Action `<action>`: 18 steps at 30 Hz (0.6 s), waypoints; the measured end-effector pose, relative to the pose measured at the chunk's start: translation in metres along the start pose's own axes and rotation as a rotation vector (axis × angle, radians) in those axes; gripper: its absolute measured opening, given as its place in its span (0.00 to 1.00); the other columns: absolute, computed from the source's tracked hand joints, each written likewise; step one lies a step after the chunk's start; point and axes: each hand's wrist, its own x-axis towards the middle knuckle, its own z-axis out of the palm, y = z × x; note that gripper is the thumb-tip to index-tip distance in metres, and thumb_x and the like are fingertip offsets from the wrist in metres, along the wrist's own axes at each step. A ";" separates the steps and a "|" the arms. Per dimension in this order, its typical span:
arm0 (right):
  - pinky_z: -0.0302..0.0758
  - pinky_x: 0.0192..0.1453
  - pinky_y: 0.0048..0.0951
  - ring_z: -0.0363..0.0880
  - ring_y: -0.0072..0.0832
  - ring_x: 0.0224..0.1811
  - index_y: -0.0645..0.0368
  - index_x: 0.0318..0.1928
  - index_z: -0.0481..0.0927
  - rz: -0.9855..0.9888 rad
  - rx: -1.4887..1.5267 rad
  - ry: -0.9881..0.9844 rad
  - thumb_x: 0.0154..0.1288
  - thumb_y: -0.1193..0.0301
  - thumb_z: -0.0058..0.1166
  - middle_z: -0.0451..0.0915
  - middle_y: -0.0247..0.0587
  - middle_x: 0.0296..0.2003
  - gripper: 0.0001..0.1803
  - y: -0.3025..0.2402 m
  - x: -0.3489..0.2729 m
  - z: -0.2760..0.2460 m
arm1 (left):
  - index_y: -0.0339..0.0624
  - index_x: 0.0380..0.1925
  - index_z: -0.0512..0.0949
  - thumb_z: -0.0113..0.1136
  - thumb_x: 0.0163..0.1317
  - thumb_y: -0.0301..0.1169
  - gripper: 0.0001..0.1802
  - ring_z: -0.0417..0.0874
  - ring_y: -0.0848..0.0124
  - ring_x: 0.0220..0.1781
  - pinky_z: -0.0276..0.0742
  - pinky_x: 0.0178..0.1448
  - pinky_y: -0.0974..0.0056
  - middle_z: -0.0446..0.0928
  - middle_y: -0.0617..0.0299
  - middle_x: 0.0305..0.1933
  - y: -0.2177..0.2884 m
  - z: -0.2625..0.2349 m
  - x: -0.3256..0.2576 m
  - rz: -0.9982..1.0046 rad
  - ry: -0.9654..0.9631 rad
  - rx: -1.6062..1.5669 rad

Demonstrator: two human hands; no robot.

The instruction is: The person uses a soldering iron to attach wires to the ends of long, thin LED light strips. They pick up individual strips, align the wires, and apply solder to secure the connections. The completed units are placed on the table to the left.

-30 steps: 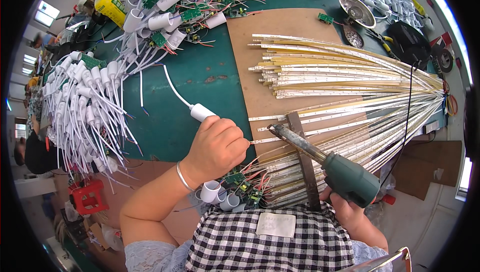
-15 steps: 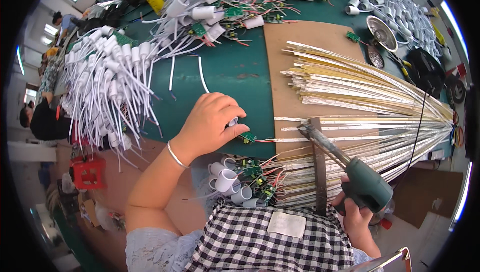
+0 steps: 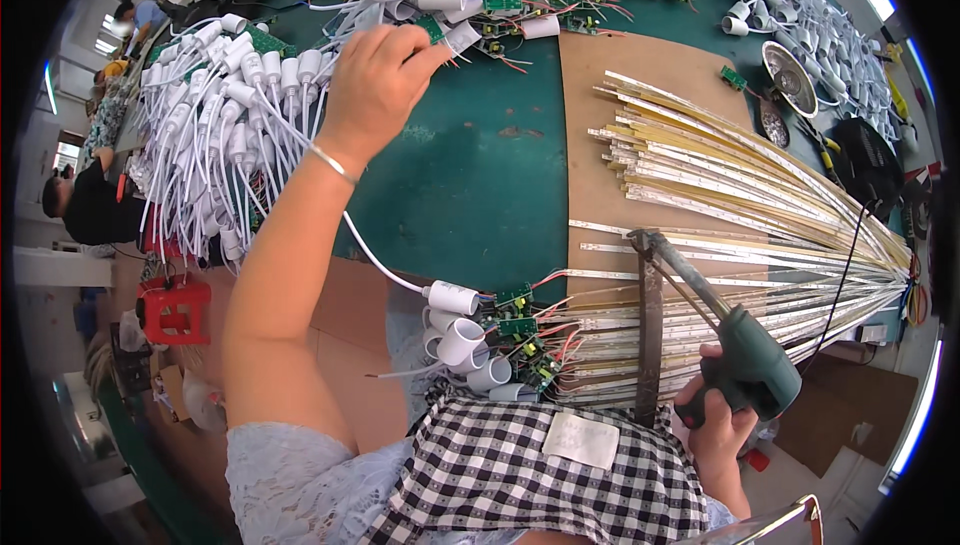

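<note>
My left hand [image 3: 378, 85] is stretched out to a pile of white plastic lamp caps and green circuit boards. Its bent fingers close at the rim of one white lamp cap [image 3: 462, 39], beside a green circuit board [image 3: 436, 31]; the thumb is hidden. At the lower right my right hand [image 3: 715, 425] grips the handle of a dark green soldering gun [image 3: 745, 365]. The gun's tip rests at the top of an upright brown metal bar [image 3: 649, 335]. Near my apron lies a wired white cap [image 3: 452, 297], its circuit board [image 3: 514, 295] joined by red wires to an LED strip [image 3: 605, 274].
Several loose LED strips [image 3: 690, 160] fan across a brown board [image 3: 590, 60] on the green table [image 3: 470, 195]. White caps with cables [image 3: 230, 125] heap up at the left. A metal bowl [image 3: 790, 80] stands far right. A red stool [image 3: 175, 310] and other people are at left.
My left hand has left the wired cap and circuit board at the table's front and moved up and away to the far pile. My right hand still holds the soldering gun, and the view has shifted slightly.
</note>
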 end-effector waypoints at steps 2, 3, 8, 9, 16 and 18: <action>0.71 0.26 0.20 0.78 0.22 0.24 0.72 0.56 0.71 0.007 -0.009 0.026 0.61 0.62 0.58 0.80 0.45 0.39 0.29 0.001 0.000 -0.001 | 0.50 0.41 0.81 0.66 0.49 0.25 0.16 0.76 0.63 0.46 0.72 0.49 0.59 0.75 0.66 0.42 -0.014 0.022 0.004 0.106 0.028 0.031; 0.71 0.25 0.19 0.77 0.22 0.24 0.72 0.56 0.71 -0.004 -0.012 0.047 0.61 0.62 0.58 0.80 0.44 0.36 0.30 0.002 0.000 0.001 | 0.50 0.41 0.80 0.66 0.49 0.26 0.16 0.76 0.64 0.47 0.72 0.50 0.59 0.74 0.67 0.42 -0.020 0.030 0.003 0.159 0.022 0.039; 0.69 0.24 0.18 0.76 0.21 0.22 0.72 0.57 0.71 -0.041 -0.017 0.087 0.63 0.59 0.59 0.80 0.43 0.30 0.31 0.005 0.003 0.009 | 0.52 0.38 0.81 0.62 0.49 0.27 0.13 0.76 0.65 0.50 0.73 0.55 0.60 0.75 0.69 0.42 -0.037 0.037 0.007 0.306 -0.023 0.054; 0.70 0.25 0.18 0.76 0.21 0.23 0.73 0.57 0.71 -0.027 -0.020 0.057 0.63 0.58 0.59 0.80 0.43 0.31 0.32 0.007 0.003 0.004 | 0.51 0.36 0.81 0.62 0.48 0.28 0.12 0.76 0.66 0.50 0.73 0.56 0.60 0.75 0.69 0.43 -0.039 0.037 0.008 0.308 -0.025 0.057; 0.72 0.25 0.20 0.79 0.24 0.25 0.72 0.60 0.67 -0.065 0.023 0.035 0.65 0.61 0.58 0.78 0.51 0.50 0.32 0.006 0.003 0.004 | 0.48 0.34 0.79 0.63 0.51 0.29 0.09 0.77 0.66 0.50 0.72 0.56 0.60 0.77 0.68 0.42 -0.044 0.039 0.027 0.383 -0.048 -0.003; 0.72 0.25 0.20 0.79 0.25 0.26 0.71 0.61 0.66 -0.063 0.040 -0.004 0.66 0.62 0.57 0.77 0.51 0.52 0.31 0.010 0.004 0.001 | 0.48 0.33 0.80 0.63 0.52 0.29 0.08 0.78 0.65 0.49 0.72 0.55 0.59 0.77 0.67 0.41 -0.027 0.034 0.027 0.282 -0.007 -0.115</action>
